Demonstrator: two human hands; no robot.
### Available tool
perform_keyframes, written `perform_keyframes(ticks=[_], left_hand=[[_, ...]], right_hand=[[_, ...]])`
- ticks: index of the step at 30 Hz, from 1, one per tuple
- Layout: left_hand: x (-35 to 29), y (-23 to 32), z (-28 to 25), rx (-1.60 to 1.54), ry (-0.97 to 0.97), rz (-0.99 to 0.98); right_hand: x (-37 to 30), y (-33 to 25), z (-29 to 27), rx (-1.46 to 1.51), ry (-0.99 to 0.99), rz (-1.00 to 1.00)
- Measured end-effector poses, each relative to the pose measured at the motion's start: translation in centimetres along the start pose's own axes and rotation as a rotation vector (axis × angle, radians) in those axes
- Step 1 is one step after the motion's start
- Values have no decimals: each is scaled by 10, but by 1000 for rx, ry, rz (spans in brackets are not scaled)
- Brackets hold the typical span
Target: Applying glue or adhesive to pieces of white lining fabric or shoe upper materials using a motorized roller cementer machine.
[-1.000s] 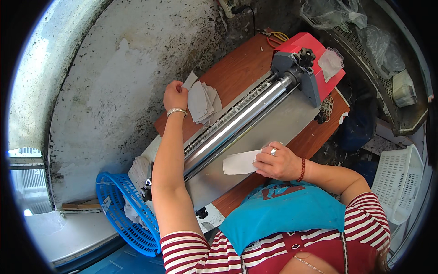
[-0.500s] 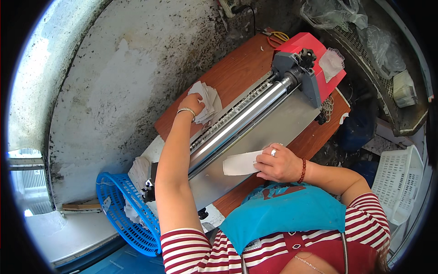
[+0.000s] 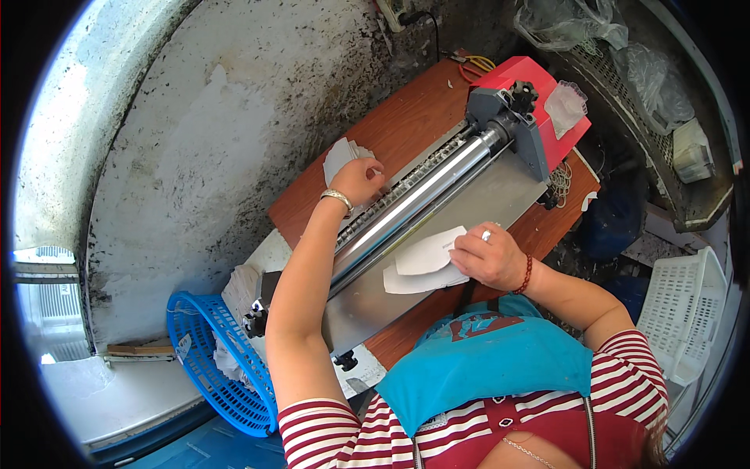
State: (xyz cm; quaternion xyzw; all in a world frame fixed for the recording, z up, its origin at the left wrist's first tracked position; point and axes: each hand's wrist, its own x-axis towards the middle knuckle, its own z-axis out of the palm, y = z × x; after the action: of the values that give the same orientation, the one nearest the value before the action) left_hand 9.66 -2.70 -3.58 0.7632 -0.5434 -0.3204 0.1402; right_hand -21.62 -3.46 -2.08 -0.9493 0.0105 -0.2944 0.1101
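A long machine with a shiny metal roller (image 3: 414, 211) and a flat metal plate (image 3: 476, 215) lies diagonally in front of me. My left hand (image 3: 361, 181) is behind the roller, beside a stack of thin white flat pieces (image 3: 339, 156). Its fingers are bent but apart, with nothing visible between them. Over the plate's near edge, my right hand (image 3: 491, 256) pinches the end of a white flat piece (image 3: 433, 252) between thumb and fingers. Under it lie more white pieces (image 3: 418, 281), which reach toward the same hand; whether it also grips them I cannot tell.
The machine's red end housing (image 3: 508, 72) stands at the far right of the brown wooden table (image 3: 414, 102). A blue plastic basket (image 3: 183, 344) with white pieces leans at the left. White crates (image 3: 680, 305) stand at the right. A stained wall (image 3: 203, 141) rises behind.
My left hand has come off the stack and moved right, toward the roller. In my right hand, the upper white piece now stands apart from those beneath, its free end shifted upward.
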Motion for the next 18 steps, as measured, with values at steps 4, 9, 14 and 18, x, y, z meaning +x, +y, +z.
perform_keyframes(ticks=[4,9,14,18], left_hand=[[1,-4,10,-154,-53,61],[0,7,8,-220,-207,-98],[2,-27,4,-274,-131,5],[12,-60,-8,-336,181,1]], right_hand=[[4,13,12,-76,38,23],[21,13,13,20,2,165],[11,-4,0,185,-64,82],[0,-10,-1,187,-134,42]])
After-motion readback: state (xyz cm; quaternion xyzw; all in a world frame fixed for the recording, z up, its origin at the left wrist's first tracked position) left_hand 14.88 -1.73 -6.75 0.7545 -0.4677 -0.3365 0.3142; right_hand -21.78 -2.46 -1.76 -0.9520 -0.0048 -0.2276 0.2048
